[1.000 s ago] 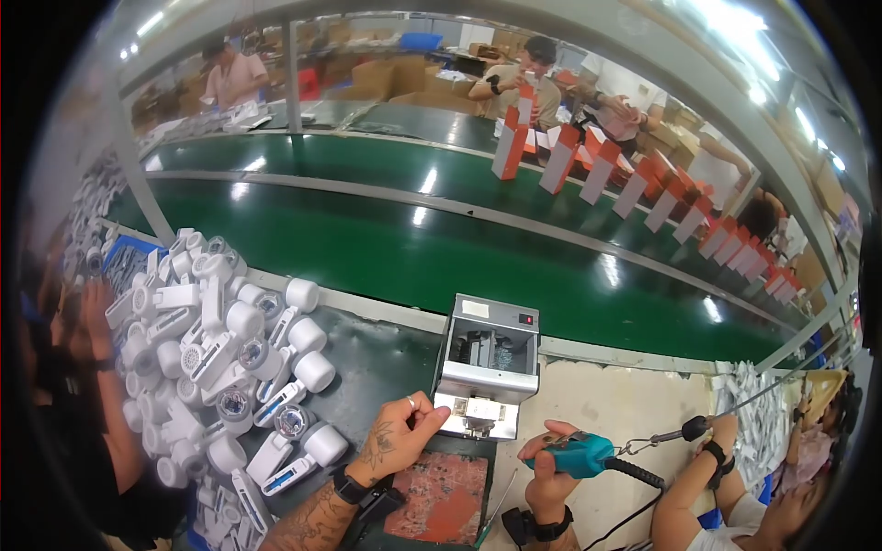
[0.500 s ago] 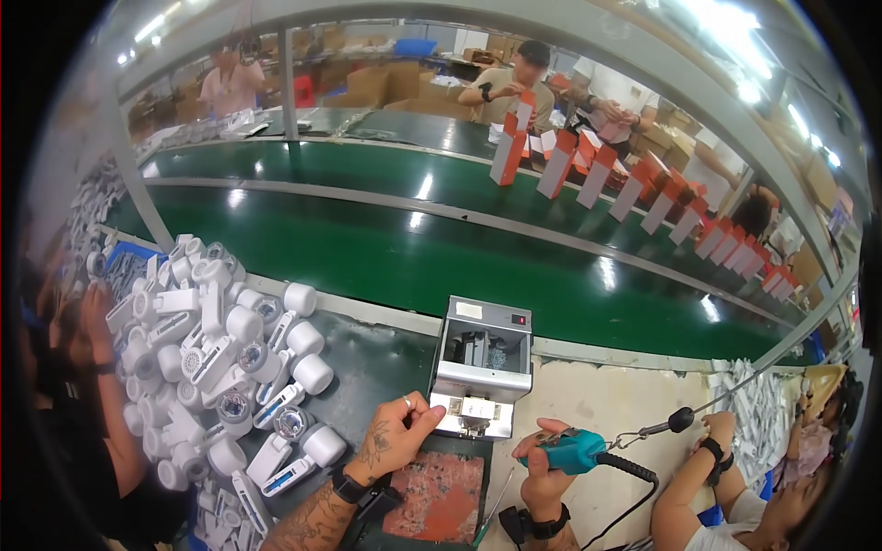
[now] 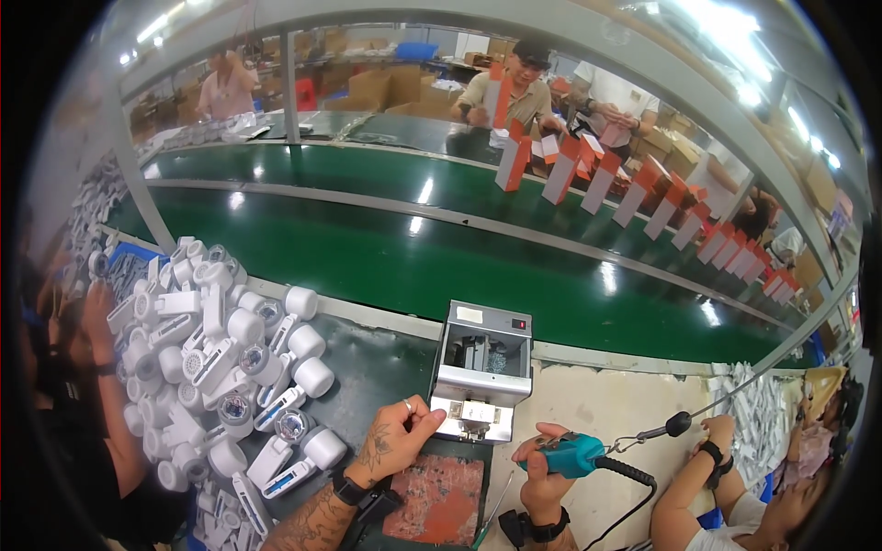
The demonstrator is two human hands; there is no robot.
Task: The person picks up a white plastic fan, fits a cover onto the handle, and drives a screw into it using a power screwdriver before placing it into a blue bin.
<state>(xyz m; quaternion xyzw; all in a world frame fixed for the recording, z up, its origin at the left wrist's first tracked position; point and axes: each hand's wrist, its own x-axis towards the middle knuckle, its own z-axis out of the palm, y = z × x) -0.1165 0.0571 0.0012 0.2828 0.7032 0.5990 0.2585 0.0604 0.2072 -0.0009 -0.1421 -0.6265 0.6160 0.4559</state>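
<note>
Clock centered between the hands. On my feed, left hand [image 3: 397,441] is at 9-10: fingers curled, thumb and forefinger narrow, right by the front plate of the silver machine [image 3: 484,384]. Can't tell if they grip anything. Right hand [image 3: 548,487], 3-4, is wrapped around the teal power tool [image 3: 574,455], cord end toward 3, with a black cord [image 3: 634,470] and tether [image 3: 678,423] running off it. Machine sits at 12. Reddish mat [image 3: 436,500] at 7-8. I see white round-headed units [image 3: 230,367] heaped at 10. Silvery packs [image 3: 744,413] piled near 3. Green belt [image 3: 386,253] beyond the machine; orange-and-white boxes [image 3: 632,202] lined up at 1.
</note>
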